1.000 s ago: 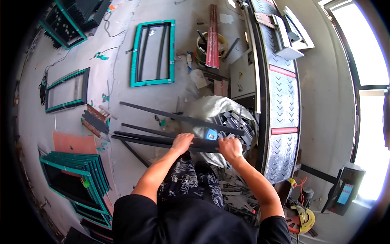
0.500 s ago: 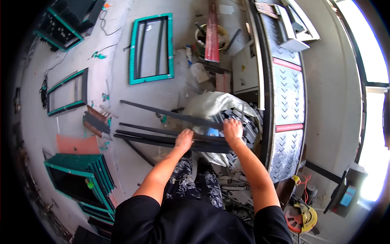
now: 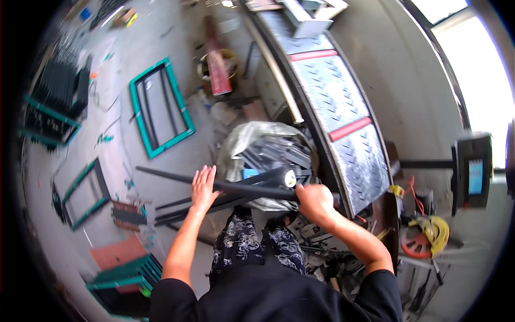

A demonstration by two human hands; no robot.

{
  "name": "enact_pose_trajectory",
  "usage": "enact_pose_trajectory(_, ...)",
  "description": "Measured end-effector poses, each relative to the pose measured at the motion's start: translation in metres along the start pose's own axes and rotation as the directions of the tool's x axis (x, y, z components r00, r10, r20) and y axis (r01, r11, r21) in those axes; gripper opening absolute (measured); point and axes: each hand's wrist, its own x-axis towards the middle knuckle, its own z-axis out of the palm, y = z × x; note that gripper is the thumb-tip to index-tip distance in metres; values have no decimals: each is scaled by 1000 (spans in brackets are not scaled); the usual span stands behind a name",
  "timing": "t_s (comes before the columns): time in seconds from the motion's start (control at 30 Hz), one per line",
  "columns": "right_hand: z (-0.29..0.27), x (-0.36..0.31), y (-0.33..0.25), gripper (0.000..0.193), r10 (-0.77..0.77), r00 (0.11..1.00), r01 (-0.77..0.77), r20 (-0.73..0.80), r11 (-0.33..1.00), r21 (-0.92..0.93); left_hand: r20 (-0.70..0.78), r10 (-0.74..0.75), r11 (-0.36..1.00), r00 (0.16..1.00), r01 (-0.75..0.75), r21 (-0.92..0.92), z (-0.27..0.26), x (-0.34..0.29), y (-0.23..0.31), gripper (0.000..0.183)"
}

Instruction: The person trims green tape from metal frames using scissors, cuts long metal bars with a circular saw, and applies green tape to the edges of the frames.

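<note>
A long dark metal bar (image 3: pixel 166 175) lies across in front of me, running from the left floor area to the right. My right hand (image 3: pixel 315 201) is closed around its right end. My left hand (image 3: pixel 204 185) rests flat on the bar with fingers spread, not wrapped around it. Two more dark bars (image 3: pixel 179 209) lie beneath, angled toward a sack (image 3: pixel 252 137) full of short dark profiles (image 3: pixel 273 155). A blue tag (image 3: pixel 250 173) and a round white sticker (image 3: pixel 290 180) show on the bar ends by the sack.
A workbench with a checker-plate top (image 3: pixel 343 107) runs along the right. Green-edged frames (image 3: pixel 160 107) lie on the floor, more stacked (image 3: pixel 126 271) at lower left. A yellow and red cable reel (image 3: pixel 429 236) sits lower right, a small screen unit (image 3: pixel 472 172) beside it.
The view has swung and tilted. My right hand has slid to the bar's right end and closed on it; my left hand has opened flat on top of the bar.
</note>
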Motion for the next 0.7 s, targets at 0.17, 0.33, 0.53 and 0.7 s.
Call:
enact_pose_trajectory(0.17, 53, -206, 54, 22, 296, 952, -260, -75, 915, 307, 467, 405, 902, 786, -426, -65, -21, 34, 104, 18)
enact_pose_trajectory(0.33, 195, -336, 75, 26, 576, 782, -417, -236, 767, 488, 561, 664, 643, 495, -760, -90, -12, 53, 276, 17)
enact_pose_trajectory(0.53, 336, -456, 82, 24, 902, 400, -620, -162, 396, 677, 423, 879, 329, 220, -921, -207, 89, 42, 504, 11)
enact_pose_trajectory(0.7, 354, -495, 123, 25, 957, 289, -708, -23, 230, 667, 580, 808, 259, 104, -947, -192, 204, 39, 596, 14)
